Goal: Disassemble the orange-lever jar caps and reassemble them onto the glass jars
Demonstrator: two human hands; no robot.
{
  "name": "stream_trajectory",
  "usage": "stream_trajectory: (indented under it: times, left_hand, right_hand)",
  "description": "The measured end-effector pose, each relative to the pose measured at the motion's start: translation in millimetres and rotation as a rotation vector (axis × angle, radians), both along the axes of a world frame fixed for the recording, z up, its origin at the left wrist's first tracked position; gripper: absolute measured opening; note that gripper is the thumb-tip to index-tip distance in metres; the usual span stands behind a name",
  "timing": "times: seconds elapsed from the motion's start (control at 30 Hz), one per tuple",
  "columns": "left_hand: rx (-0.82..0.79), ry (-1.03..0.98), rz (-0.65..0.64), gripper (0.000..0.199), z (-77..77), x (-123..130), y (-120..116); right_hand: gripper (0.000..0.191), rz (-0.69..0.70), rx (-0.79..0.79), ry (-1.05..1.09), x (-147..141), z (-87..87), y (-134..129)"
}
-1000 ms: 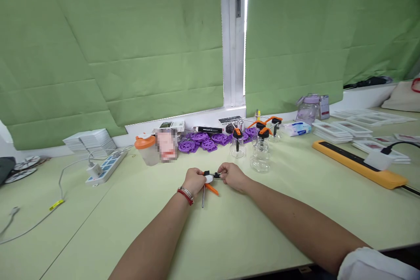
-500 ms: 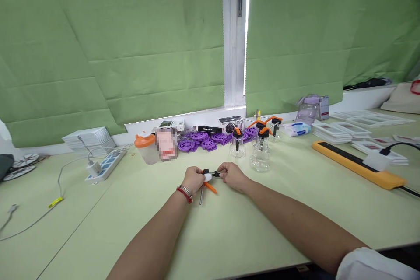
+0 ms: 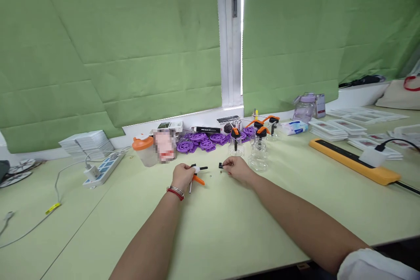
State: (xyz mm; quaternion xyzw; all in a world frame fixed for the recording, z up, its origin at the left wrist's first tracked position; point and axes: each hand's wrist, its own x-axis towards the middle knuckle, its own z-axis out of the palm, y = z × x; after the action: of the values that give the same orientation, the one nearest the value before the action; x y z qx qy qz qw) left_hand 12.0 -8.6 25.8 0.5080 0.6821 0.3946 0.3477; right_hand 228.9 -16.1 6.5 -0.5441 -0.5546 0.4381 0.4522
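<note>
Big green blinds (image 3: 157,65) up back, pale table (image 3: 236,232) below. Yellow-orange power strip (image 3: 354,162) off right. Both hands mid-table, fingers pinched nearly closed: left hand (image 3: 182,176) gripping orange-handled part (image 3: 198,180), black stem poking right; right hand (image 3: 239,169), near clear glass jar (image 3: 258,162), gripping little black piece (image 3: 221,166), apart from stem. Two tiny bits (image 3: 210,176) on table between hands, too small to ID.

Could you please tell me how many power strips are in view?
2: a white-and-blue power strip on the left, below the white stack, and a yellow power strip on the right. I see none partly hidden.
</note>
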Motion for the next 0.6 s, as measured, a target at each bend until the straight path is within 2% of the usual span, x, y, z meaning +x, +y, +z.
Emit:
stream_trajectory:
  times: [0.13, 0.3, 0.43, 0.6]
  left_hand:
    - [0.016, 0.111, 0.063, 0.025, -5.2, -12.4, 5.4]
    - [0.018, 0.245, 0.050, 0.032, -12.6, -17.0, 8.6]
    - [-0.010, 0.435, -0.007, 0.042, -11.0, -18.1, 7.9]
    - [-0.020, 0.475, -0.022, 0.055, -5.5, -18.4, 5.7]
  right_hand:
    - [0.008, -0.032, -0.053, -0.049, 18.2, 8.5, 1.2]
    - [0.004, -0.001, -0.126, -0.097, 24.3, 11.5, 0.2]
    - [0.005, -0.011, -0.115, -0.116, 23.6, 11.6, 0.5]
    - [0.005, -0.002, -0.127, -0.095, 25.5, 12.4, 0.4]
